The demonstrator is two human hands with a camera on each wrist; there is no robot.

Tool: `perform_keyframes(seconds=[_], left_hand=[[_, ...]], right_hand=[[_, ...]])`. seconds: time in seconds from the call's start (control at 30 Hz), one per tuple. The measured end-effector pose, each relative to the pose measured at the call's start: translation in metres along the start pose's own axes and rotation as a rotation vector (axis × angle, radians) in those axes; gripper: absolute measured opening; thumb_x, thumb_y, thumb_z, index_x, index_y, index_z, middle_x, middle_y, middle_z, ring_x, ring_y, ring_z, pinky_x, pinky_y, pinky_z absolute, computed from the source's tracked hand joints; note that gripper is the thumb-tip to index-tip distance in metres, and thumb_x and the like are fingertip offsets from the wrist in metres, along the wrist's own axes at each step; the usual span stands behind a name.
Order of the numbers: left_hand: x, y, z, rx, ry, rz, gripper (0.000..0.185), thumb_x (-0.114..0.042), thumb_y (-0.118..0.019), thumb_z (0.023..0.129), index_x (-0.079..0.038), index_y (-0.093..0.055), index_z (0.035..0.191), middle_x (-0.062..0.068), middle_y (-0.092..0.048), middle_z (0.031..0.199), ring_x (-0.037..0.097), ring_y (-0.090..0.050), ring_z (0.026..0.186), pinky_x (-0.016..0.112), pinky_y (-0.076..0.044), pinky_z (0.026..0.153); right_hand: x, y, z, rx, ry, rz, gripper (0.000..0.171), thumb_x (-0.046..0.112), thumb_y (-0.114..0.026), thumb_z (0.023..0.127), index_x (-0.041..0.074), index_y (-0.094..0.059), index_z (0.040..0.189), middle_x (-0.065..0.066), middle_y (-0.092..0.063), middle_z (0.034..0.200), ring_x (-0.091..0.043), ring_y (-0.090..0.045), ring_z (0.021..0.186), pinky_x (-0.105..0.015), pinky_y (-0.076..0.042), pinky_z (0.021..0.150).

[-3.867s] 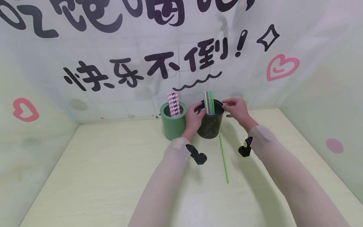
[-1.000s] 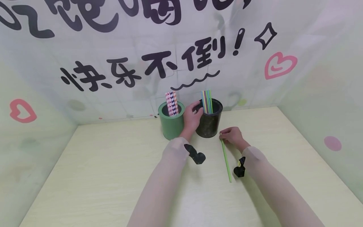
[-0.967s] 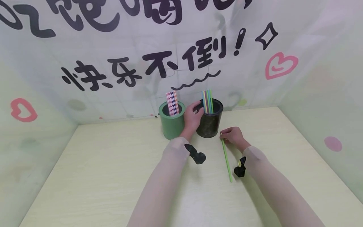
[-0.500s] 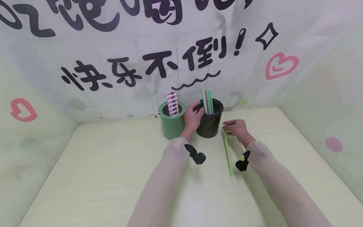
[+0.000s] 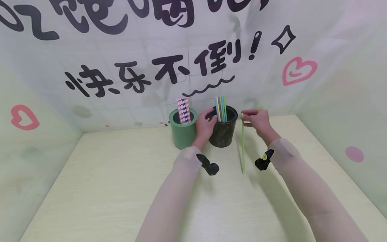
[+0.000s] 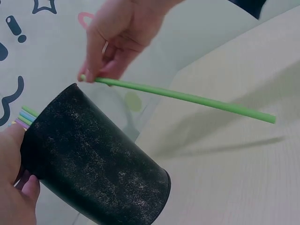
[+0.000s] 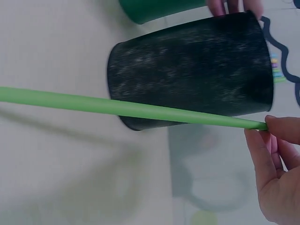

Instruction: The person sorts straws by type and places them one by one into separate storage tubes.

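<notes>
Gripping black cup (image 5: 223,129) w/ coloured straws (image 5: 221,108): left hand (image 5: 206,126); right hand (image 5: 257,120) pinching green straw (image 5: 243,143).

My left hand (image 5: 206,126) grips the rim and left side of the black cup (image 5: 224,131), which stands on the pale table (image 5: 105,181) and holds a bunch of coloured straws (image 5: 221,108). My right hand (image 5: 257,120) pinches the top end of a green straw (image 5: 243,143), which hangs near upright just right of the black cup, its lower end close to the table. A green cup (image 5: 183,129) with striped straws (image 5: 183,110) stands just left of my left hand.
</notes>
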State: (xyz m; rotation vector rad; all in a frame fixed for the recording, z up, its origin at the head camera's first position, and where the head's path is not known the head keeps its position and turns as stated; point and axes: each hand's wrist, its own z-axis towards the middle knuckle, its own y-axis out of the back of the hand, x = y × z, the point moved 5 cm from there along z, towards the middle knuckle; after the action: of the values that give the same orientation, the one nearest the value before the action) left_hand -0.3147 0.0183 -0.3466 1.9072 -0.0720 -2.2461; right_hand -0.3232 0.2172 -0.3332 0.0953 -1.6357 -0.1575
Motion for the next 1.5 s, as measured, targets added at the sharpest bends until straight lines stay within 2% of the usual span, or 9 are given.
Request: perform_keyframes(seconds=[0.33,0.6,0.87,1.07,1.27,1.5], left_hand=[[-0.001,-0.004,0.002,0.013,-0.012,-0.006,0.036,-0.008,-0.054,0.091,-0.002,-0.053,0.126,0.012,-0.050,0.130,0.022,-0.047,0.118,0.029,-0.044,0.093],[0.002,0.001,0.001,-0.002,-0.014,-0.011,0.035,-0.007,-0.055,0.091,-0.001,-0.054,0.125,0.012,-0.052,0.128,0.022,-0.048,0.116,0.028,-0.044,0.093],[0.004,0.001,0.004,-0.001,-0.036,0.013,0.035,-0.008,-0.055,0.090,-0.001,-0.054,0.125,0.013,-0.052,0.126,0.022,-0.049,0.116,0.028,-0.043,0.094],[0.003,-0.001,0.004,0.004,-0.045,0.008,0.035,-0.008,-0.055,0.091,-0.001,-0.054,0.125,0.013,-0.052,0.126,0.022,-0.048,0.116,0.029,-0.043,0.094],[0.002,0.000,0.003,0.006,-0.049,0.000,0.035,-0.008,-0.055,0.090,0.000,-0.054,0.124,0.014,-0.052,0.126,0.023,-0.048,0.116,0.029,-0.043,0.094],[0.002,0.000,0.002,0.013,-0.041,-0.007,0.035,-0.008,-0.054,0.091,0.000,-0.054,0.125,0.015,-0.051,0.126,0.023,-0.048,0.116,0.030,-0.044,0.093]], right_hand=[[0.051,0.004,0.006,-0.091,0.076,0.041,0.034,-0.001,-0.065,0.081,-0.010,-0.059,0.114,-0.003,-0.059,0.080,-0.007,-0.060,0.070,-0.023,-0.055,0.062],[0.092,-0.005,0.011,-0.107,0.111,0.142,0.032,-0.003,-0.067,0.079,-0.006,-0.062,0.111,-0.004,-0.060,0.079,-0.011,-0.060,0.071,-0.024,-0.055,0.062],[0.138,-0.006,0.011,-0.128,0.165,0.246,0.022,-0.007,-0.068,0.077,0.001,-0.070,0.097,-0.006,-0.059,0.077,-0.013,-0.059,0.070,-0.023,-0.055,0.058],[0.164,-0.006,0.010,-0.137,0.202,0.312,0.025,-0.007,-0.069,0.075,0.000,-0.070,0.098,-0.007,-0.058,0.079,-0.014,-0.058,0.071,-0.025,-0.054,0.059],[0.171,-0.009,0.011,-0.153,0.208,0.316,0.028,-0.004,-0.070,0.075,0.000,-0.068,0.103,-0.007,-0.058,0.081,-0.014,-0.057,0.075,-0.024,-0.054,0.060],[0.152,-0.014,0.016,-0.169,0.206,0.294,0.029,-0.006,-0.068,0.077,-0.003,-0.066,0.106,-0.006,-0.059,0.080,-0.014,-0.057,0.074,-0.024,-0.055,0.061]])
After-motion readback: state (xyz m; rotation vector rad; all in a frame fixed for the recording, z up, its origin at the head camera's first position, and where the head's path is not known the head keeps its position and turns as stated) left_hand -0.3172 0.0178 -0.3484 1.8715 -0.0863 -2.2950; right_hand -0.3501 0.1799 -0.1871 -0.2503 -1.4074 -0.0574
